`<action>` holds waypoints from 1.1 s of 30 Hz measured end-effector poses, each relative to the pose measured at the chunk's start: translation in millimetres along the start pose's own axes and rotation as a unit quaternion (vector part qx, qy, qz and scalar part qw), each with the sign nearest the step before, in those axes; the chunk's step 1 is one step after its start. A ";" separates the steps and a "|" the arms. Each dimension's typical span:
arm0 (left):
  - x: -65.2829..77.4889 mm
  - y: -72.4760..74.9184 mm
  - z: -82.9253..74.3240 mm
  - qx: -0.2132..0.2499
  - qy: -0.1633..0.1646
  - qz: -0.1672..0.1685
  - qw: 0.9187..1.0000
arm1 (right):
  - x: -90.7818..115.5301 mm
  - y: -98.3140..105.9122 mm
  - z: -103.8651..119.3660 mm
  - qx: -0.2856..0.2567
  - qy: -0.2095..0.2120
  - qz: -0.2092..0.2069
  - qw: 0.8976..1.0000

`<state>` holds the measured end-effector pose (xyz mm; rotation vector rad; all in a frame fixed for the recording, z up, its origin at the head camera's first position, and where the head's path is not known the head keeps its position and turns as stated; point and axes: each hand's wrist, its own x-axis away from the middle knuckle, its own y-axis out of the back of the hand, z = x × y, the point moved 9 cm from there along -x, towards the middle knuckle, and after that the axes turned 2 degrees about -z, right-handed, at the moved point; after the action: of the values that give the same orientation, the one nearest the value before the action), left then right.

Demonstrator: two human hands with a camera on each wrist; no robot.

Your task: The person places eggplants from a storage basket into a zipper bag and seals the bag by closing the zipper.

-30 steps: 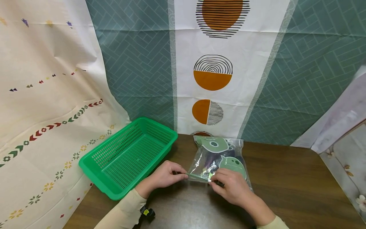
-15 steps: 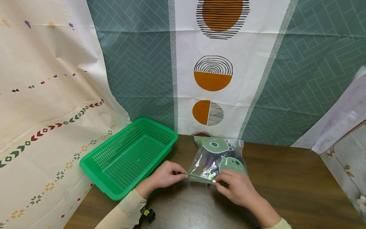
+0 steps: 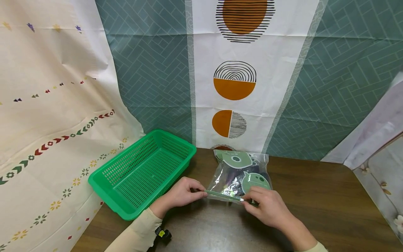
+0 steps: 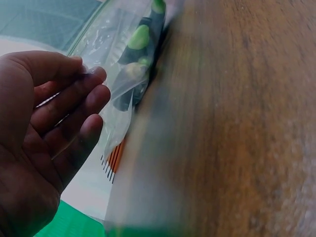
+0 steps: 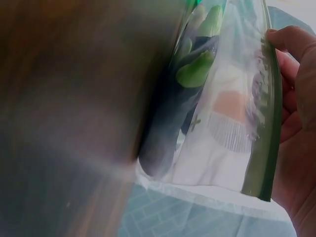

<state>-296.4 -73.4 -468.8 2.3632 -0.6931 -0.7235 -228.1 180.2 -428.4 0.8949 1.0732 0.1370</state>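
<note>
A clear zip bag (image 3: 237,161) with green cartoon prints lies on the table, its green-edged mouth toward me. Dark purple eggplants (image 5: 165,118) with green caps show through the plastic. My left hand (image 3: 185,191) pinches the left end of the bag's zip strip (image 3: 224,196) between thumb and fingertip; in the left wrist view its other fingers are loosely bent. At the strip's right part, my right hand (image 3: 266,208) pinches the edge between thumb and curled fingers. The bag's right front corner is partly hidden behind that hand.
A green plastic basket (image 3: 107,201) with perforated sides stands to the left, close to my left forearm. Patterned cloths (image 3: 157,70) hang behind and beside the brown wooden table (image 3: 315,196). A black strap device (image 3: 162,233) is on my left wrist.
My right hand has slid to the right along the zip strip, and more of the strip shows between the hands. The left hand has stayed at the left end.
</note>
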 end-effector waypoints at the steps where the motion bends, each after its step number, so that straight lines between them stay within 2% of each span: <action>1: -0.2 -0.1 0.2 0.001 0.000 0.000 1.000 | 0.4 0.6 -0.5 -0.001 -0.001 0.001 1.000; 7: -1.5 1.2 0.0 -0.002 -0.003 -0.004 1.000 | 4.4 4.5 -4.6 -0.008 -0.011 0.012 1.000; 23: -0.3 4.9 2.8 -0.015 -0.009 -0.014 1.000 | 14.5 16.6 -14.2 -0.003 -0.023 0.004 1.000; 33: 0.9 5.7 6.0 -0.009 0.005 -0.017 1.000 | 18.8 23.9 -21.2 0.004 -0.037 0.004 0.999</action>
<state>-301.2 -80.2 -469.6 2.3655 -0.6412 -0.7302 -228.3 217.3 -428.8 0.9047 1.0013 0.1061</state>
